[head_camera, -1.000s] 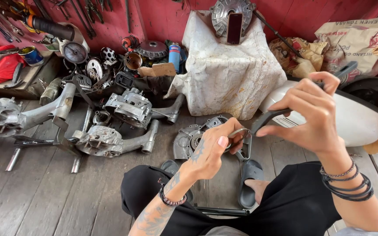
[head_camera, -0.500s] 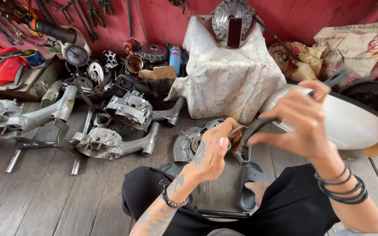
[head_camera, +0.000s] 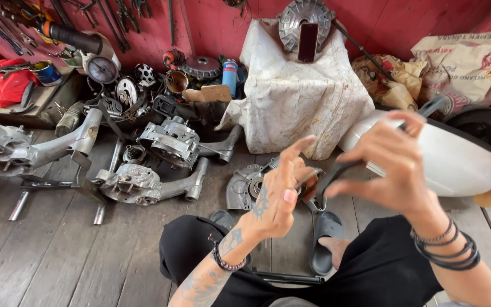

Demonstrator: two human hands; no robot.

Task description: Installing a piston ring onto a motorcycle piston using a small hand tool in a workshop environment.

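Note:
I sit on a wooden plank floor and hold a dark curved part [head_camera: 332, 171] between both hands at chest height. My left hand [head_camera: 277, 196] pinches its brownish metal end [head_camera: 308, 179] with thumb and middle fingers, index finger raised. Above and to the right, my right hand [head_camera: 390, 165] grips the part's other end with its fingertips. Directly below the hands a round grey engine cover [head_camera: 242, 187] lies on the floor. My black-clad legs and a black sandal [head_camera: 325, 239] are below.
Grey engine casings [head_camera: 169, 142] and swing arms [head_camera: 46, 149] lie at left. A white cloth-covered block [head_camera: 296, 102] holds a round hub and a dark phone [head_camera: 307, 41]. A white curved body panel [head_camera: 456, 159] sits right. Tools hang on the red wall [head_camera: 211, 23].
My right hand has come slightly down and left, closer to the left hand. The left hand rose a little and its index finger lifted. The curved part stays held.

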